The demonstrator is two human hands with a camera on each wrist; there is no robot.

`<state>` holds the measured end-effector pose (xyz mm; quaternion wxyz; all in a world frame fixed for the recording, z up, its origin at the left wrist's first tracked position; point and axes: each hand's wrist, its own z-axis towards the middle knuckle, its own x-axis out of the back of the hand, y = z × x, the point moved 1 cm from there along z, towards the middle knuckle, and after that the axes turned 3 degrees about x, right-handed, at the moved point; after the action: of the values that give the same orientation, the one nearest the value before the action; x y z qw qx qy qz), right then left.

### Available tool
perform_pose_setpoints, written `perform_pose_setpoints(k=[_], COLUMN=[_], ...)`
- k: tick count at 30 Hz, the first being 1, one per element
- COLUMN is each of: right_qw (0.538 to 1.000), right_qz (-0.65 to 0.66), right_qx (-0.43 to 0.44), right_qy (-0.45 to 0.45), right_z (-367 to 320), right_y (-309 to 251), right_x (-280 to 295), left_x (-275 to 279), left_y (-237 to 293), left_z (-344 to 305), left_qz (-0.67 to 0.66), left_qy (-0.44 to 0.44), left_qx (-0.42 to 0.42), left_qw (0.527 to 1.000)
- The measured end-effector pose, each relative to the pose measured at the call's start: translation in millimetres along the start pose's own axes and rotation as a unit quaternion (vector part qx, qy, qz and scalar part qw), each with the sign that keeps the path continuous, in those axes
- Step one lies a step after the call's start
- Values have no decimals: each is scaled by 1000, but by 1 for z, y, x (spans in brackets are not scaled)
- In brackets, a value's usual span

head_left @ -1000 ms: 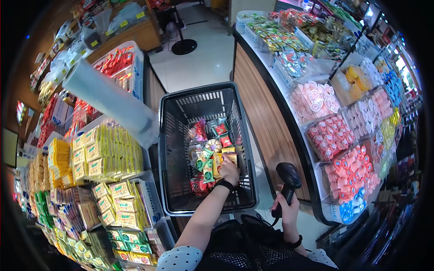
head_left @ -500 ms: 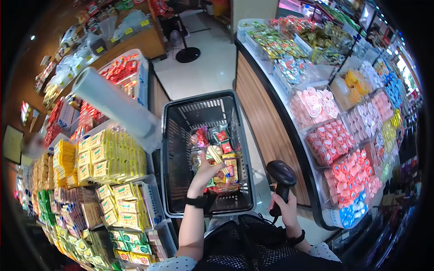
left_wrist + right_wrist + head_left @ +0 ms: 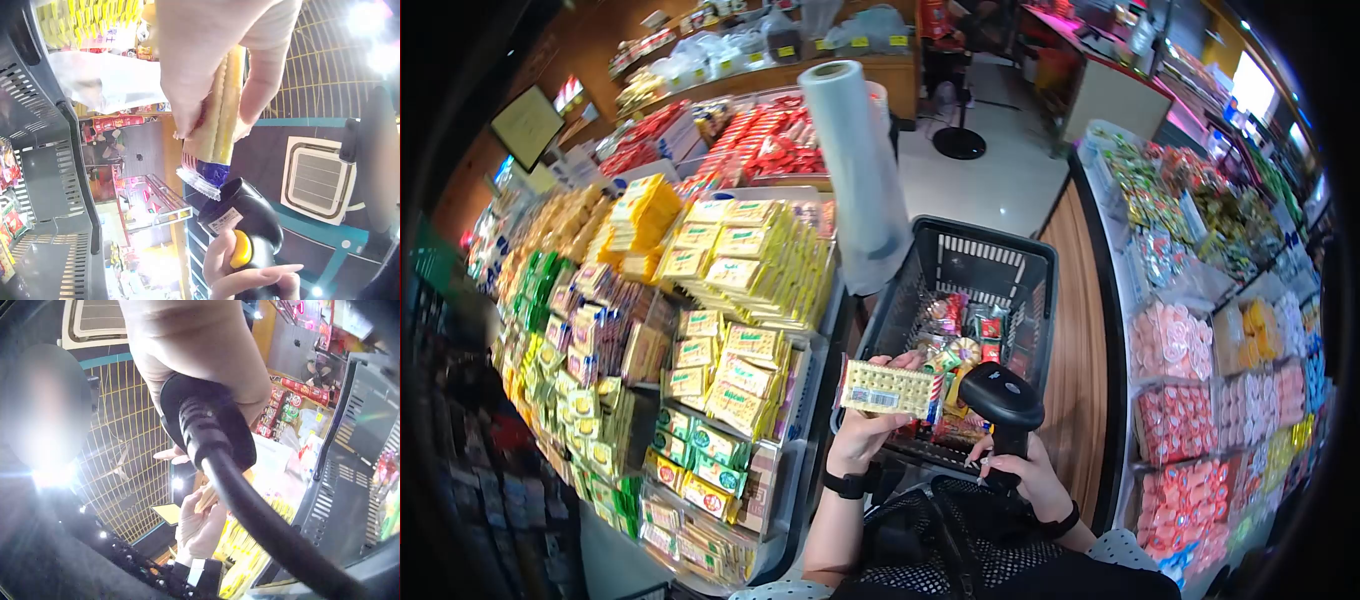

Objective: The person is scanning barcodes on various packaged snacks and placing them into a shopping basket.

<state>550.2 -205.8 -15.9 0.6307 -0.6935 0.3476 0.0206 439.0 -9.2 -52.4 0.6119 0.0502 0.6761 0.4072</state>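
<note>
My left hand (image 3: 862, 438) pinches a clear-wrapped pack of crackers (image 3: 890, 388) between thumb and fingers, above the near left part of the basket. A barcode label on the pack faces up. My right hand (image 3: 1032, 478) grips a black barcode scanner (image 3: 1002, 396) by its handle, just right of the pack. In the left wrist view, the scanner's head (image 3: 247, 212) is close under the pack's striped end, with fingers around its yellow trigger (image 3: 241, 249). The scanner's cable (image 3: 250, 509) crosses the right wrist view. Beneath both hands, the black basket (image 3: 1022, 290) holds several wrapped snacks (image 3: 960, 350).
Left of the basket, a shelf carries stacked yellow cracker packs (image 3: 745, 265). A roll of plastic bags (image 3: 850, 160) stands at the basket's far left corner. On the right, a wood-panelled counter (image 3: 1085, 300) bears bins of pink sweets (image 3: 1175, 340). A black round stand base (image 3: 959, 143) is on the floor ahead.
My left hand has come up out of the basket with the cracker pack, turning its barcode upward. The scanner has moved beside the pack. The head view has swung left.
</note>
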Motion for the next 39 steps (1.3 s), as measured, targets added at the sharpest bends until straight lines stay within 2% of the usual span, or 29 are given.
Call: perform_pose_setpoints(k=[2, 6, 7, 9, 11, 13, 19, 22, 26, 27, 29, 30, 31, 32, 33, 34, 35, 36, 37, 38, 39], right_qw=[1000, 997, 994, 993, 991, 986, 982, 979, 979, 979, 988, 990, 992, 993, 994, 995, 996, 996, 999, 999, 999], right_qz=[1, 41, 45, 45, 45, -17, -21, -62, -29, -17, -4, 1, 6, 3, 29, 18, 6, -6, 4, 7, 11], right_qx=[-10, -21, -24, -51, -77, -106, -120, -116, -99, -98, -63, -61, -59, -51, -54, -45, -36, -33, -33, -27, -20], right_qy=[-3, -66, -95, -96, -97, -125, -146, -158, -173, -176, -143, -125, -107, -109, -93, -89, -86, -77, -40, -36, -32], right_z=[2, 8, 10, 12, 14, 15, 20, 30, 36, 36, 37, 37, 38, 42, 43, 45, 46, 46, 45, 47, 51], right_y=[2, 5, 6, 8, 11, 15, 23, 22, 36, 38, 42, 40, 37, 37, 39, 36, 32, 30, 28, 27, 28], right_x=[-6, -7, -8, -14, -20, -24, -42, -54, -60, -60, -57, -58, -58, -54, -51, -49, -47, -46, -49, -48, -46], left_x=[2, 15, 13, 7, 6, 9, 21, 24, 29, 29, 43, 37, 43, 34, 46, 52, 67, 60, 67, 74, 117], left_y=[2, -1, 1, 7, 10, 12, 21, 27, 36, 43, 76, 101, 126, 153, 177, 203, 229, 257, 278, 303, 333], left_z=[-9, -26, -30, -35, -38, -41, -51, -49, -53, -57, -69, -80, -92, -105, -114, -124, -131, -135, -142, -143, -154], left_qz=[-43, -90, -89, -93, -75, -76, -76, -62, -63, -58, 50, 85, 174, 228, 321, 373, 441, 420, 442, 524, 470], left_qy=[12, 29, 33, 71, 73, 56, 46, 46, 65, 60, 83, 131, 174, 278, 286, 314, 303, 356, 411, 418, 483], left_qx=[-20, -30, -37, -32, -48, -68, -110, -125, -94, -93, -58, -53, -45, -50, -126, -157, -205, -185, -194, -235, -233], left_qw=[999, 995, 995, 993, 993, 993, 990, 989, 991, 992, 994, 986, 968, 932, 894, 859, 820, 814, 774, 704, 701])
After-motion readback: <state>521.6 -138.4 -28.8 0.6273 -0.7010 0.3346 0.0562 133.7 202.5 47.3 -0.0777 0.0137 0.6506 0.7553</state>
